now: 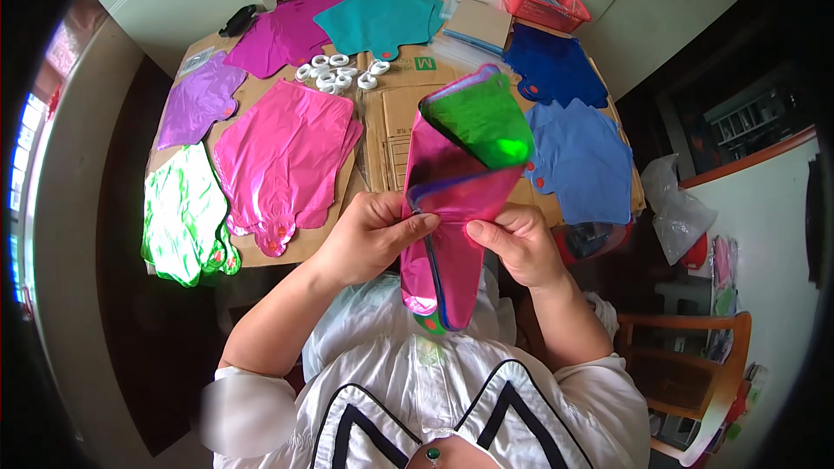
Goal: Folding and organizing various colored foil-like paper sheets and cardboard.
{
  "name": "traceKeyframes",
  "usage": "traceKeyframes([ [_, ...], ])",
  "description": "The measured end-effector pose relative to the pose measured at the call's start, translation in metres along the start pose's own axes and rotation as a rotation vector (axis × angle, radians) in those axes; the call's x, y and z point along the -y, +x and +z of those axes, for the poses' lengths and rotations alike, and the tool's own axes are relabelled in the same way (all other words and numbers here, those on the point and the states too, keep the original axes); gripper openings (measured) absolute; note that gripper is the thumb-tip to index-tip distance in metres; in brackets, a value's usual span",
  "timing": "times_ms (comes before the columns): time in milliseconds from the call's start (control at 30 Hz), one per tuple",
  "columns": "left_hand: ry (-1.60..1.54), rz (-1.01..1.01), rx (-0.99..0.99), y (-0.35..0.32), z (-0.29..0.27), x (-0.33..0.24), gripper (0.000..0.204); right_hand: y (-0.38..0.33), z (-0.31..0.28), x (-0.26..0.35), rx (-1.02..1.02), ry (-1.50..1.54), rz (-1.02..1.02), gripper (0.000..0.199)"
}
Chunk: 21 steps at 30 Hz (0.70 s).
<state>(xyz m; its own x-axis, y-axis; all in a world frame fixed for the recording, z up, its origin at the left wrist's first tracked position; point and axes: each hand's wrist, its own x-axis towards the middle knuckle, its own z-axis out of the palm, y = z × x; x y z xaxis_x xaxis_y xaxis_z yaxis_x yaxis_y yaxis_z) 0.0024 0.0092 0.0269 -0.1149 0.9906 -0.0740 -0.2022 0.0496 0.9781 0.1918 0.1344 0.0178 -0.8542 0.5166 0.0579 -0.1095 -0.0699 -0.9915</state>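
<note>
Between my two hands is a bundle of flat foil balloons [465, 195], shiny pink outside with green, purple and dark blue layers showing. It is folded lengthwise, and a green tail with a red dot hangs at its lower end. My left hand [373, 234] pinches its left edge with the thumb on top. On the opposite edge, my right hand [519, 243] grips with its thumb pressed to the pink foil. The bundle is held above the near side of the cardboard. Fingers behind the foil are partly hidden.
Flat foil balloons lie around the cardboard-covered table [382, 143]: pink [282, 152], green [181, 213], lilac [200, 100], magenta [282, 33], teal [380, 19], navy [556, 62] and blue [582, 161]. White ribbon rolls [334, 80] and a red basket [547, 4] sit farther back. A wooden chair [730, 365] stands right.
</note>
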Motion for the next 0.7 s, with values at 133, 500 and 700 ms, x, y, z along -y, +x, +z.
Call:
traceKeyframes([
  [133, -0.126, 0.029, 0.058, -0.003, -0.003, -0.004, 0.019, -0.003, 0.004, 0.000, -0.040, 0.120, -0.123, 0.014],
  [500, -0.664, -0.118, 0.356, 0.003, -0.022, -0.028, 0.052, 0.011, 0.003, 0.044, 0.087, -0.176, -0.311, 0.032],
  [700, -0.328, -0.225, 0.236, 0.001, -0.002, -0.021, 0.030, 0.024, -0.014, 0.033, 0.127, -0.285, -0.393, 0.032],
])
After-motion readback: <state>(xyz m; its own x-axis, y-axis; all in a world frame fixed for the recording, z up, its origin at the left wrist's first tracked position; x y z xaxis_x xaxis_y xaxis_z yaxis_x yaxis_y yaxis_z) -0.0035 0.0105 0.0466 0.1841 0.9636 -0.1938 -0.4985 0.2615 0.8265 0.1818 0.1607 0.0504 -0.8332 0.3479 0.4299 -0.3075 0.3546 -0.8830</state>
